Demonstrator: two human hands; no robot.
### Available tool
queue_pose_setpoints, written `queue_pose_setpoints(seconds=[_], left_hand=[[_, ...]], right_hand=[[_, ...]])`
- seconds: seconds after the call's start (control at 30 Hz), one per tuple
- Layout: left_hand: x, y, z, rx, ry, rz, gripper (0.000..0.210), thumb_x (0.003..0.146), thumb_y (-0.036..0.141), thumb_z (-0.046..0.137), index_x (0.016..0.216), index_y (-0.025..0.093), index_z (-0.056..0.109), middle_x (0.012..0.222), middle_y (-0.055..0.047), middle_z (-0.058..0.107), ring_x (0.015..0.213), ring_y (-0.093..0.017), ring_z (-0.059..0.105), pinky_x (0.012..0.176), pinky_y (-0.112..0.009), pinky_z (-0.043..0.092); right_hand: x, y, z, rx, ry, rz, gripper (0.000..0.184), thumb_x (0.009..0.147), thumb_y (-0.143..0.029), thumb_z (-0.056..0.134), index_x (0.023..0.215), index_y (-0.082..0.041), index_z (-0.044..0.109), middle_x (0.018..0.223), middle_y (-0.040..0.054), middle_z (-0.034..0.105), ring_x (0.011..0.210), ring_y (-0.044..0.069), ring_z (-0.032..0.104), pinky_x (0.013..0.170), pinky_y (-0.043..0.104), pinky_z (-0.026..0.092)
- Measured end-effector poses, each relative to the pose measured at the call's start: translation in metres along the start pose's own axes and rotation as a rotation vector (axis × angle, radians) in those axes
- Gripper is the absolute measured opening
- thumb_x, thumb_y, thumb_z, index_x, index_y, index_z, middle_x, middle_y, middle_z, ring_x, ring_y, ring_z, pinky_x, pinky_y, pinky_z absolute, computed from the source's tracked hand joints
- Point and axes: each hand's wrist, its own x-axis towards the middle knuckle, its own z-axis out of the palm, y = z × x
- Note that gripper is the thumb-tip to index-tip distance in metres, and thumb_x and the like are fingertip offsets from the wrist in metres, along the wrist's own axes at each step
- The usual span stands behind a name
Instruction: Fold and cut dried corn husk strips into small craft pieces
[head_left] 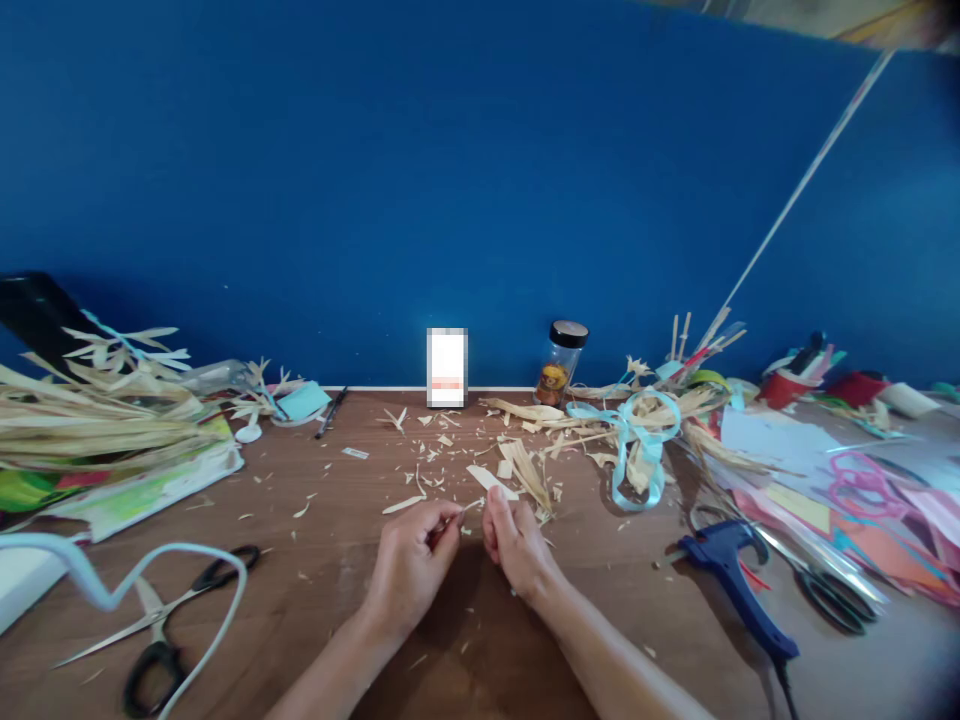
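A deep blue wall [420, 180] rises behind a brown wooden tabletop [300, 600] strewn with pale shavings, where a person works bare-handed at the near middle. A sheaf of dry, straw-coloured strips [97, 430] spreads along the left side, facing a jumble of coloured paper [787, 445] at right. Between them, the left hand [412, 555] and right hand [517, 545] are drawn near each other, slightly apart. A blue glue gun [739, 585] lies to the right, across from black-handled scissors [159, 620] spread apart at lower left. Against the wall, a clear jar [562, 360] with a black lid stands near a curling light-blue ribbon [624, 455]. A flat, pale piece [484, 480] shows at the right thumb; the right hand's fingers are curled, though whether they grip it cannot be told. Smallest of all, a thin, pale strip [472, 504] is pinched in the left hand's fingers, its tip pointing toward the right hand.
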Motion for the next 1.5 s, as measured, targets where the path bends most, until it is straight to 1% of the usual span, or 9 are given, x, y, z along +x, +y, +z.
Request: queue_pose_setpoints(seconds=[0.13,0.23,0.43,0.6,0.73,1.0,1.23,1.37,1.5], left_hand=[[-0.006,0.000,0.003,0.201,-0.082,0.214,0.019,0.080,0.016,0.045,0.066,0.017,0.058,0.060,-0.001,0.054,0.059,-0.014,0.048,0.058,-0.023,0.035],[-0.007,0.001,0.004,0.241,-0.123,0.261,0.019,0.082,0.016,0.043,0.069,0.017,0.057,0.061,-0.001,0.055,0.060,-0.014,0.048,0.059,-0.023,0.035],[-0.001,0.013,0.000,0.041,-0.208,0.028,0.023,0.084,0.022,0.042,0.069,0.019,0.059,0.065,0.001,0.059,0.061,-0.012,0.052,0.061,-0.021,0.036],[0.005,0.013,-0.003,-0.068,-0.222,-0.107,0.024,0.083,0.026,0.042,0.066,0.018,0.056,0.063,0.001,0.058,0.061,-0.013,0.051,0.059,-0.021,0.037],[0.006,0.008,-0.004,-0.111,-0.228,-0.155,0.024,0.083,0.029,0.041,0.066,0.018,0.054,0.065,0.000,0.058,0.064,-0.014,0.051,0.060,-0.022,0.036],[0.008,0.004,-0.004,-0.054,-0.187,-0.213,0.030,0.084,0.034,0.038,0.062,0.018,0.050,0.057,0.003,0.050,0.056,-0.013,0.045,0.055,-0.022,0.033],[0.011,-0.003,-0.004,-0.059,-0.232,-0.254,0.034,0.079,0.040,0.043,0.063,0.015,0.060,0.058,0.000,0.055,0.059,-0.014,0.046,0.055,-0.023,0.033],[0.011,-0.005,-0.005,-0.134,-0.257,-0.354,0.033,0.075,0.041,0.048,0.062,0.014,0.062,0.052,0.002,0.050,0.052,-0.012,0.041,0.049,-0.021,0.029],[0.011,-0.004,-0.005,-0.281,-0.298,-0.468,0.031,0.071,0.042,0.052,0.064,0.014,0.063,0.046,0.005,0.043,0.045,-0.009,0.033,0.044,-0.021,0.024]], right_hand=[[-0.002,0.002,0.001,-0.048,-0.054,0.015,0.056,0.086,-0.056,0.023,0.043,-0.020,0.029,0.036,-0.0060,0.028,0.035,0.007,0.028,0.038,0.021,0.021],[0.000,0.000,-0.002,-0.153,-0.030,0.010,0.055,0.085,-0.054,0.028,0.042,-0.020,0.031,0.036,-0.0057,0.029,0.036,0.007,0.029,0.038,0.022,0.021],[0.003,-0.006,-0.007,-0.195,-0.060,-0.071,0.055,0.087,-0.047,0.031,0.042,-0.017,0.042,0.037,-0.0035,0.039,0.038,0.008,0.039,0.044,0.020,0.031],[0.004,-0.009,-0.006,-0.075,-0.130,-0.018,0.043,0.086,-0.041,0.037,0.053,-0.015,0.050,0.046,-0.0029,0.048,0.039,0.007,0.044,0.041,0.017,0.034],[0.003,-0.011,-0.006,-0.010,-0.134,0.021,0.033,0.084,-0.036,0.043,0.062,-0.014,0.054,0.051,-0.0019,0.054,0.042,0.007,0.047,0.042,0.016,0.035],[0.005,0.000,-0.009,-0.071,-0.140,-0.004,0.030,0.083,-0.033,0.044,0.069,-0.013,0.061,0.055,0.0008,0.061,0.047,0.008,0.050,0.045,0.017,0.036],[0.002,-0.012,-0.014,-0.163,-0.165,-0.132,0.020,0.081,-0.020,0.047,0.067,-0.015,0.060,0.061,-0.0003,0.063,0.058,0.010,0.054,0.055,0.018,0.038],[0.003,-0.013,-0.015,-0.240,-0.167,-0.230,0.015,0.080,-0.018,0.049,0.070,-0.016,0.060,0.065,-0.0011,0.062,0.063,0.011,0.055,0.059,0.019,0.038],[0.002,-0.014,-0.015,-0.287,-0.159,-0.269,0.015,0.081,-0.017,0.048,0.076,-0.018,0.063,0.070,-0.0010,0.063,0.067,0.012,0.055,0.061,0.020,0.038]])
